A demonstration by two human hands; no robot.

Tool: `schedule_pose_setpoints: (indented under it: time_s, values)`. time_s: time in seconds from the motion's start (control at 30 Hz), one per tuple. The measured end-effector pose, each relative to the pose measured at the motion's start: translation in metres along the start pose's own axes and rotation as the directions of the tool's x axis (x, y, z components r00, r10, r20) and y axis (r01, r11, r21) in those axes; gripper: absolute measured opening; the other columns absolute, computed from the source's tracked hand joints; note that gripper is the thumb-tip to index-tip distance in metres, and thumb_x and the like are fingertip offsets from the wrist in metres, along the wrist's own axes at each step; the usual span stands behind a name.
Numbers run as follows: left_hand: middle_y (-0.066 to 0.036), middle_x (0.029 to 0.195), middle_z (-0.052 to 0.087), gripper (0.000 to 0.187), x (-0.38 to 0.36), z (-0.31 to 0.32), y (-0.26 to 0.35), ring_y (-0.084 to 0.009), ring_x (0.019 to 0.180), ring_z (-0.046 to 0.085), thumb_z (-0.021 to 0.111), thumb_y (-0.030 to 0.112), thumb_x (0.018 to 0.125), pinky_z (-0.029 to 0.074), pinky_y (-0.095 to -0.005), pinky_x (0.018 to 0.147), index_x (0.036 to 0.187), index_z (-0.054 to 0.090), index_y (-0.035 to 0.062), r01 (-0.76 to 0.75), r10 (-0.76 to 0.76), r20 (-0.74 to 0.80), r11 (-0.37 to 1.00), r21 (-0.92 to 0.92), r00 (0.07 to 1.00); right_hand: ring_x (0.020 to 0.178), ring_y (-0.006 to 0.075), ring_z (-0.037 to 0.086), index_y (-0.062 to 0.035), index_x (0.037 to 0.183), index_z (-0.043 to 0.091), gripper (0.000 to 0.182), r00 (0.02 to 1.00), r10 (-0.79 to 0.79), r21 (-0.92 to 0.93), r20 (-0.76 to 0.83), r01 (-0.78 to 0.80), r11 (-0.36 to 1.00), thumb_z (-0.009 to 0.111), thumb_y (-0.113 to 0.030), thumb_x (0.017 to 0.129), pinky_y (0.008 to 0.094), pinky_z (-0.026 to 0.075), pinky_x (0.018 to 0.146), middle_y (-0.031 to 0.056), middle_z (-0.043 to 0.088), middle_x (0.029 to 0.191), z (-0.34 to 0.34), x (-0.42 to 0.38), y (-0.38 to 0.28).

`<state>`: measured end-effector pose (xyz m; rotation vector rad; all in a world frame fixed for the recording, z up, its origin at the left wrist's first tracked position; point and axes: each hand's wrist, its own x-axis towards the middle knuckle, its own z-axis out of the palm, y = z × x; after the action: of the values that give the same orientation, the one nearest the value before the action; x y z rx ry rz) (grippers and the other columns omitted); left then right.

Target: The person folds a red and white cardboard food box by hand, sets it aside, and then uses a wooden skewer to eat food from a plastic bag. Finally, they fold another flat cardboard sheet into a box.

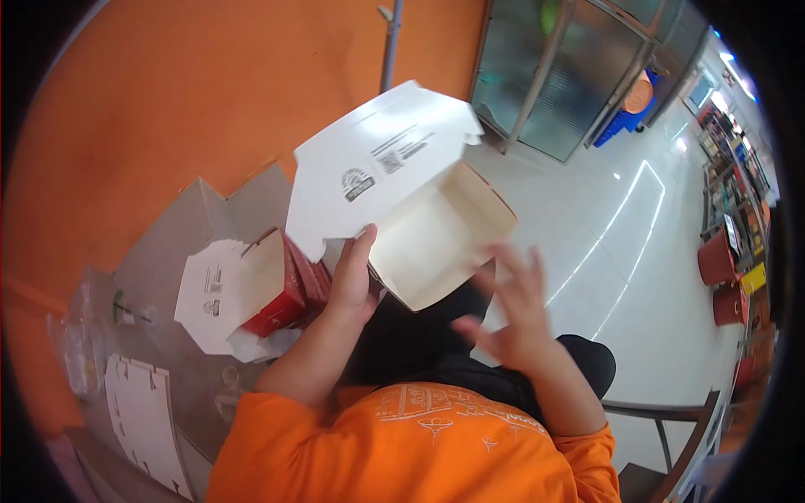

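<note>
A paper takeaway box (440,230) with an unfolded white lid flap (369,147) is held up above my lap. Its bare cream inside faces me, and black print marks the flap. My left hand (350,277) grips the near left corner, thumb over the wall and the other fingers hidden beneath. Beside the box's right edge is my right hand (518,310), slightly blurred, its fingers spread and nothing in them. Left of my left forearm, several red boxes (293,298) stand nested on the grey table (159,222), with a white lid flap (205,289) folded out.
White flat cardboard (142,419) lies at the table's near left, with a clear plastic bag (84,352) behind it. An orange wall (235,75) borders the table. A dark chair (658,412) stands right, a glass door (553,92) beyond, and red buckets (717,256) far right.
</note>
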<state>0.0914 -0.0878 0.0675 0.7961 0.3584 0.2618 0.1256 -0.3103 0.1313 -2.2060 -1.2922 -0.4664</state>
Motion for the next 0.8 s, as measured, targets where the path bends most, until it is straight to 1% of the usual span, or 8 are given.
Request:
schedule_pose_setpoints:
  time_s: [0.1,0.2,0.5,0.57,0.63,0.67,0.73,0.8]
  values:
    - [-0.007,0.118,0.054,0.042,0.0,0.005,-0.019,-0.0191,0.107,0.054,0.051,0.029,0.094,0.046,-0.0357,0.088,0.127,0.044,0.0043,0.043,-0.042,0.016,0.994,-0.104,0.999,0.117,0.0224,0.051,-0.0129,0.119,0.057,0.054,0.997,-0.031,-0.023,0.07,0.033,0.999,0.071,-0.039,0.074,0.0545,0.018,0.108,0.0062,0.058,0.116,0.033,0.002,-0.01]
    - [-0.006,0.117,0.054,0.039,-0.012,0.02,-0.023,-0.0188,0.107,0.053,0.051,0.03,0.094,0.046,-0.0371,0.088,0.125,0.045,0.007,0.097,-0.102,-0.048,0.991,-0.089,0.994,0.086,0.0169,0.058,-0.0134,0.082,0.06,0.02,0.993,-0.036,-0.081,0.11,0.045,0.996,0.069,-0.03,0.077,0.0569,0.024,0.106,-0.0012,0.057,0.073,0.056,-0.002,0.006]
    - [-0.005,0.116,0.053,0.041,-0.005,-0.001,-0.056,-0.0184,0.11,0.051,0.049,0.035,0.094,0.044,-0.0389,0.09,0.125,0.045,0.0091,0.113,-0.11,0.05,0.992,-0.057,0.993,0.081,0.0154,0.056,-0.0143,0.071,0.058,0.017,0.991,-0.086,-0.213,0.107,0.107,0.971,0.069,-0.026,0.074,0.0595,0.022,0.107,-0.0021,0.054,0.069,0.05,-0.011,0.005]
    - [-0.007,0.13,0.042,0.053,-0.018,-0.013,-0.047,-0.02,0.124,0.038,0.049,0.043,0.094,0.038,-0.0405,0.098,0.134,0.034,0.0112,0.174,-0.202,0.178,0.971,0.161,0.963,0.081,0.0144,0.056,-0.0149,0.072,0.057,0.016,0.988,-0.106,-0.228,0.114,0.13,0.965,0.069,-0.025,0.072,0.0596,0.021,0.108,-0.0028,0.054,0.069,0.045,-0.011,-0.001]
    - [-0.012,0.129,0.048,0.06,-0.021,-0.038,-0.038,-0.0286,0.115,0.049,0.051,0.044,0.093,0.039,-0.0423,0.097,0.136,0.033,0.0066,-0.196,-0.075,0.367,0.738,0.646,0.927,0.082,0.0143,0.057,-0.015,0.074,0.056,0.014,0.976,-0.059,-0.237,0.212,0.11,0.965,0.068,-0.022,0.074,0.0602,0.022,0.106,-0.0028,0.054,0.071,0.039,-0.014,0.003]
    - [-0.014,0.13,0.047,0.063,-0.033,-0.03,-0.01,-0.0316,0.117,0.048,0.056,0.043,0.089,0.038,-0.0432,0.098,0.135,0.035,0.0052,-0.37,-0.156,0.427,0.297,0.88,0.891,0.082,0.0143,0.057,-0.015,0.074,0.056,0.014,0.976,-0.063,-0.229,0.208,0.111,0.967,0.068,-0.022,0.074,0.0602,0.022,0.106,-0.0028,0.054,0.071,0.035,-0.014,0.009]
    - [-0.02,0.132,0.046,0.07,-0.056,-0.029,0.048,-0.0388,0.121,0.044,0.071,0.038,0.076,0.034,-0.0445,0.102,0.13,0.044,0.0025,-0.571,-0.228,0.548,-0.55,0.61,0.805,0.082,0.0146,0.058,-0.0151,0.077,0.056,0.011,0.993,0.054,-0.325,0.103,-0.017,0.945,0.066,-0.02,0.077,0.061,0.024,0.104,-0.0031,0.055,0.072,0.022,-0.01,0.024]
    - [-0.018,0.132,0.047,0.066,-0.065,-0.048,0.091,-0.0364,0.122,0.043,0.076,0.032,0.071,0.036,-0.046,0.1,0.124,0.052,0.003,-0.391,0.058,0.491,-0.528,0.754,0.869,0.084,0.0195,0.058,-0.012,0.082,0.058,0.009,0.986,0.154,-0.246,0.064,-0.134,0.96,0.066,-0.016,0.079,0.0602,0.032,0.099,0.0015,0.058,0.077,-0.004,0.0,0.034]
